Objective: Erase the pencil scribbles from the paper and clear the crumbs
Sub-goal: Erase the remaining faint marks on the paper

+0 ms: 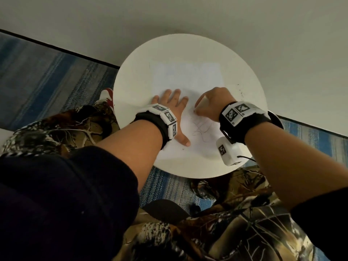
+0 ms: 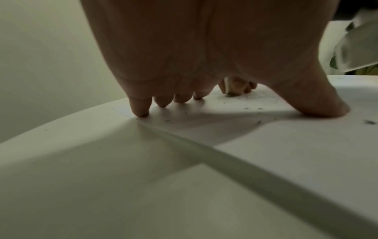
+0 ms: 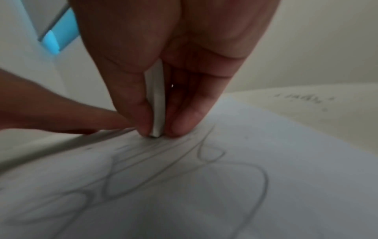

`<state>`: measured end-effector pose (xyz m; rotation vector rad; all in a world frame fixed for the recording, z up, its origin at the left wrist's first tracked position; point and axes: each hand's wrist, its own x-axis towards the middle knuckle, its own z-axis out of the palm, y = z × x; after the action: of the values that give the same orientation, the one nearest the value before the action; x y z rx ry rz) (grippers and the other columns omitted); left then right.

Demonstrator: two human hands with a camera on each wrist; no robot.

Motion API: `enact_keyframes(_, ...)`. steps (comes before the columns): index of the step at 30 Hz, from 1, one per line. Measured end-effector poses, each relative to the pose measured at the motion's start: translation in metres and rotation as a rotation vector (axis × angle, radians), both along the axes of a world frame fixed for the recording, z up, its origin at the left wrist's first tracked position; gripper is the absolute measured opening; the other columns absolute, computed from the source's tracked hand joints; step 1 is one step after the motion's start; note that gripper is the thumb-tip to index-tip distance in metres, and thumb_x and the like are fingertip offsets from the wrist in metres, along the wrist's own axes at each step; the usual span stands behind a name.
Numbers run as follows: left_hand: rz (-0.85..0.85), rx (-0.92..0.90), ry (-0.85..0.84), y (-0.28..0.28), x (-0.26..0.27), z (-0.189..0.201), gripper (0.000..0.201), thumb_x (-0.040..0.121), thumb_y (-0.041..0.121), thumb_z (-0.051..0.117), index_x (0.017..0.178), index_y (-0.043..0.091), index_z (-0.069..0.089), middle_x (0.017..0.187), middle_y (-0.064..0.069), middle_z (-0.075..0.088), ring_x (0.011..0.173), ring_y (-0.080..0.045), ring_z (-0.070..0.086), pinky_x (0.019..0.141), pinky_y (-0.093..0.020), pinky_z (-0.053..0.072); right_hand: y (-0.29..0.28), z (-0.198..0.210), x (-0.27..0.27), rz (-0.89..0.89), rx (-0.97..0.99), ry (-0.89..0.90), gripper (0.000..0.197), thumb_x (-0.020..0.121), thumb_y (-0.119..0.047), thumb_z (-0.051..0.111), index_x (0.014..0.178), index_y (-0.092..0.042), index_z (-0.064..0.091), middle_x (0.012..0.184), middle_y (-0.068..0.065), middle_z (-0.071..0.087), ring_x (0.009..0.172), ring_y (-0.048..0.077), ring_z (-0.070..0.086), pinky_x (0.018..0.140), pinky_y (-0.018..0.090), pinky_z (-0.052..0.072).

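The paper (image 1: 188, 78) lies flat on the round white bench (image 1: 131, 87). The left hand (image 1: 173, 104) presses it down with flat fingers. Beside that hand, the right hand (image 1: 212, 104) pinches a white eraser (image 3: 157, 103), its tip touching the scribbles (image 3: 184, 161). Crumbs (image 2: 251, 108) dot the paper.

On the round white tabletop (image 1: 131, 87), the far half of the white paper sheet (image 1: 188, 76) lies bare, open to a pass from the wall side. Nearer, the left hand (image 1: 173, 108) lies flat on the sheet's left part, and the right hand (image 1: 212, 104) stands just beside it over the grey pencil scribbles (image 1: 201, 129), leaving a narrow gap. Dark eraser crumbs (image 1: 241, 91) dot the right rim.
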<state>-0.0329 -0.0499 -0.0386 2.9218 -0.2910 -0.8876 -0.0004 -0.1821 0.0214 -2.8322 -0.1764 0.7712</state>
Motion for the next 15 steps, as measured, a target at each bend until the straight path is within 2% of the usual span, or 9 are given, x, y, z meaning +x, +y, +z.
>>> enact_keyframes(2,-0.004,0.001,0.006,-0.002,0.001,0.002,0.136,0.054,0.081,0.069,0.153,0.029,-0.009,0.160,-0.006,-0.020,0.146,-0.034,-0.016,0.117,-0.056,0.002,0.003,-0.002,-0.004,0.004,0.005,-0.025,0.028,0.089,-0.022,0.052,0.104,-0.007,0.070,0.099,0.010,0.070,0.093,0.027,0.067,0.083,0.034,0.057)
enact_keyframes(4,-0.013,0.004,-0.007,-0.004,0.003,0.003,0.132,0.051,0.082,0.070,0.151,0.039,-0.004,0.159,-0.007,-0.018,0.144,-0.039,-0.014,0.116,-0.059,0.005,0.006,-0.002,-0.015,0.079,-0.017,0.044,0.031,0.093,-0.024,0.048,0.103,-0.002,0.066,0.091,0.010,0.067,0.087,0.027,0.064,0.077,0.031,0.052)
enact_keyframes(6,-0.022,0.022,-0.015,-0.005,0.005,0.002,0.131,0.047,0.084,0.069,0.149,0.044,-0.003,0.159,-0.008,-0.016,0.143,-0.043,-0.012,0.114,-0.061,0.009,0.002,-0.001,-0.009,0.075,-0.039,0.064,0.033,0.092,-0.027,0.051,0.107,-0.003,0.068,0.096,0.010,0.070,0.092,0.027,0.066,0.082,0.032,0.055)
enact_keyframes(8,-0.022,0.046,-0.008,-0.007,0.006,0.002,0.132,0.047,0.084,0.069,0.149,0.045,-0.005,0.159,-0.008,-0.017,0.143,-0.044,-0.012,0.113,-0.062,0.010,-0.006,0.001,0.003,-0.007,-0.053,0.028,0.031,0.088,-0.026,0.055,0.108,-0.007,0.070,0.104,0.011,0.072,0.098,0.027,0.068,0.088,0.035,0.057)
enact_keyframes(10,-0.019,0.051,-0.003,-0.008,0.006,0.002,0.132,0.047,0.084,0.069,0.149,0.046,-0.006,0.159,-0.007,-0.018,0.143,-0.043,-0.013,0.113,-0.062,0.010,-0.005,0.000,-0.001,-0.011,-0.044,-0.002,0.031,0.086,-0.025,0.057,0.108,-0.006,0.069,0.106,0.011,0.071,0.099,0.028,0.067,0.087,0.033,0.056)
enact_keyframes(13,-0.006,0.052,0.000,-0.009,0.009,0.001,0.134,0.045,0.084,0.070,0.148,0.047,-0.007,0.158,-0.005,-0.020,0.143,-0.044,-0.014,0.112,-0.063,0.010,0.000,-0.003,-0.023,0.087,-0.029,0.093,0.028,0.090,-0.024,0.055,0.107,-0.005,0.066,0.102,0.011,0.070,0.099,0.028,0.066,0.085,0.032,0.055)
enact_keyframes(15,-0.005,0.062,0.007,-0.010,0.009,0.001,0.134,0.045,0.084,0.069,0.147,0.048,-0.009,0.158,-0.005,-0.021,0.142,-0.044,-0.015,0.111,-0.064,0.010,-0.008,-0.004,-0.014,0.015,-0.036,0.087,0.027,0.089,-0.022,0.054,0.102,-0.004,0.069,0.096,0.011,0.070,0.093,0.027,0.067,0.081,0.033,0.057)
